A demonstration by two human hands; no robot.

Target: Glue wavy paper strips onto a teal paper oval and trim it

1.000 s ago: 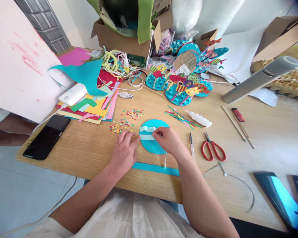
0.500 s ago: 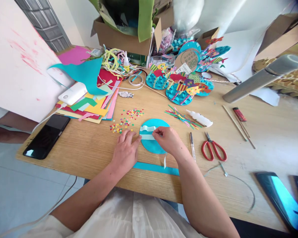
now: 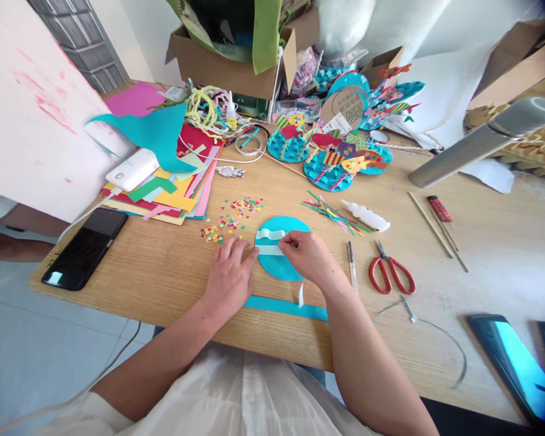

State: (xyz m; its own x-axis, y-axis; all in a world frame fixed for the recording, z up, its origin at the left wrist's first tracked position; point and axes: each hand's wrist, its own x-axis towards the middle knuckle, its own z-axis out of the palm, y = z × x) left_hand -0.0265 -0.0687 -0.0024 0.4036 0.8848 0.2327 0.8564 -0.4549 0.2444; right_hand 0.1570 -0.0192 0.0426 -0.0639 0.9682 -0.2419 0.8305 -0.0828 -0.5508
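Note:
A round turquoise disc (image 3: 279, 266) lies flat on the table with two pale strips across it. The upper pale strip (image 3: 270, 234) is wavy and the lower pale strip (image 3: 267, 249) is straight. Resting on the table at the disc's left edge, my left hand (image 3: 231, 272) has its fingers spread and the thumb at the lower strip's left end. Over the disc's right side, my right hand (image 3: 306, 251) pinches at the lower strip's right end, hiding that part. A short white strip (image 3: 301, 295) shows below this hand. Nearer me lies a long turquoise strip (image 3: 281, 307).
Confetti (image 3: 227, 224), thin coloured paper strips (image 3: 331, 212), a white glue bottle (image 3: 366, 215), a pen (image 3: 352, 266) and red-handled scissors (image 3: 391, 271) surround the disc. Coloured paper (image 3: 168, 194) and a phone (image 3: 86, 248) lie left. Fish decorations (image 3: 331, 163) stand behind; a grey tumbler (image 3: 481, 145) is right.
Both hands keep almost the same place and pose at the disc. The view has shifted very slightly; otherwise nothing on the table has visibly moved.

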